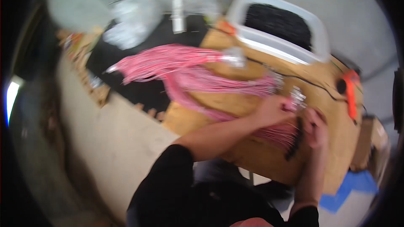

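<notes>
Several bundles of thin pink wires lie on the wooden tabletop, the largest pink wire bundle (pixel 168 59) stretching left over a black surface. White or clear ends cap the far bundles. My left hand (pixel 273 111) is closed around pink wires whose whitish ends (pixel 298 96) stick out past the fingers. Below it runs another pink bundle (pixel 275 135), its tips fitted with a row of black ends (pixel 294 141). Just right of those black ends is my right hand (pixel 314 128), fingers curled in; blur hides what they pinch.
A translucent white bin (pixel 275 48) full of small black pieces stands at the back. An orange-handled tool (pixel 350 94) lies at the right, with a black cable (pixel 311 82) across the table. Clear plastic bags (pixel 132 19) and a white box (pixel 178 16) sit far left.
</notes>
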{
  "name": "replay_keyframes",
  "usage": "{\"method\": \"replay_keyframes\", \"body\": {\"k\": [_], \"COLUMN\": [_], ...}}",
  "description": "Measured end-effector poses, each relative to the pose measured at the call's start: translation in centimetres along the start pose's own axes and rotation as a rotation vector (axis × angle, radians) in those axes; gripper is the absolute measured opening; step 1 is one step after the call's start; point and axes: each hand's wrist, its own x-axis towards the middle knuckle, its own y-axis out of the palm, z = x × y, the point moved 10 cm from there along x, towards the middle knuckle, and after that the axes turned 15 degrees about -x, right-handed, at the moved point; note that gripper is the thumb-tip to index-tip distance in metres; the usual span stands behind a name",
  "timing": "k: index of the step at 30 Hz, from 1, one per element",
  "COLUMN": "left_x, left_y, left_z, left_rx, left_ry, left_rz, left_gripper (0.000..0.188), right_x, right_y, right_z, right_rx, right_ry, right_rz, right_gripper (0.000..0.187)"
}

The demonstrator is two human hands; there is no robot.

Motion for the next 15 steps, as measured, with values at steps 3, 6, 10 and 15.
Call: {"method": "replay_keyframes", "body": {"k": [3,6,10,15], "left_x": [0.4,0.8,0.8,0.3], "left_y": [0.1,1.9,2.8,2.3], "left_z": [-0.5,-0.2,-0.5,1.1], "left_rx": [-0.004,-0.017,0.027,-0.025], "left_ry": [0.001,-0.033,0.01,-0.11], "left_rz": [0.026,0.036,0.045,0.025], "left_gripper": [0.019,0.018,0.016,0.02], "right_x": [-0.6,-1.6,-2.3,-2.0], "right_y": [-0.5,-2.9,-3.6,-2.8], "right_z": [0.5,0.9,1.2,1.3], "right_rx": [0.185,0.278,0.237,0.198], "right_ry": [0.103,0.112,0.098,0.027], "right_rz": [-0.051,-0.083,-0.11,-0.054], "right_gripper": [0.015,0.017,0.016,0.014]}}
